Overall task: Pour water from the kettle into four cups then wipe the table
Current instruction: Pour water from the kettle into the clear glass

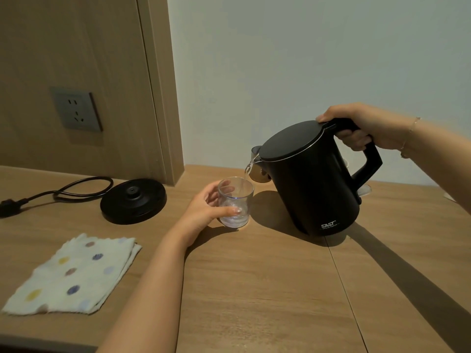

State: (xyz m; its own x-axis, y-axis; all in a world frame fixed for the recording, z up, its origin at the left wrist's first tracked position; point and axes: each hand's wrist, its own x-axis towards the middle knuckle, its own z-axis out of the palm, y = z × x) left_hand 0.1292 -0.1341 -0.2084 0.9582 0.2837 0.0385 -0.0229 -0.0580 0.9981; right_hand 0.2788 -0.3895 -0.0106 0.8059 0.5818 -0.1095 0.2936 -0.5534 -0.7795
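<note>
My right hand [356, 128] grips the handle of a black kettle [311, 179], tilted to the left above the wooden table [254, 276]. A thin stream of water runs from its spout into a clear cup [235, 202] that stands on the table. My left hand [204, 207] holds this cup, with the fingers curled round its side. A little water lies in the cup's bottom. Behind the kettle, other clear cups are mostly hidden: one [257, 169] shows by the spout and another's edge [365, 191] at the right. A folded white cloth [74, 273] with coloured dots lies at the front left.
The kettle's round black base [133, 201] sits left of the cup, its cord [63, 192] trailing to the left edge. A wall socket [76, 112] is set in the wooden panel behind. A white wall backs the table.
</note>
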